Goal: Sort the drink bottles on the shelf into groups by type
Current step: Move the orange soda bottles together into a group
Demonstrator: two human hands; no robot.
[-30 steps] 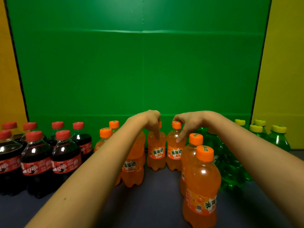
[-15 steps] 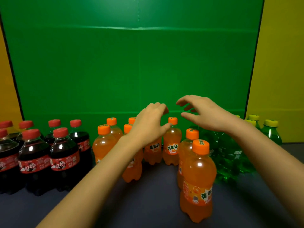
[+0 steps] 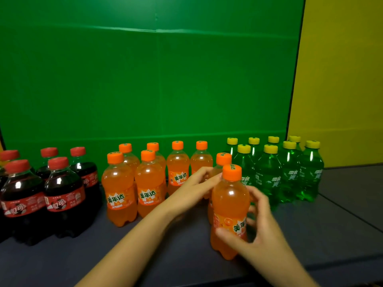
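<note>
The front orange bottle (image 3: 229, 206) stands lower right of centre on the shelf (image 3: 145, 255). The right hand (image 3: 257, 230) wraps thumb and curled fingers round its lower body. Just behind, the left hand (image 3: 190, 191) curls its fingers round the second orange bottle (image 3: 223, 159).

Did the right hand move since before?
Yes. The right hand came nearer, from the far orange bottles to the front orange bottle, which it grips.

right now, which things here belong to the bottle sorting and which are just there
Job:
front orange bottle, held in the right hand
second orange bottle, held in the left hand
other orange bottles
cola bottles
green bottles
shelf they stand on

Just there:
green backdrop
yellow panel
</note>
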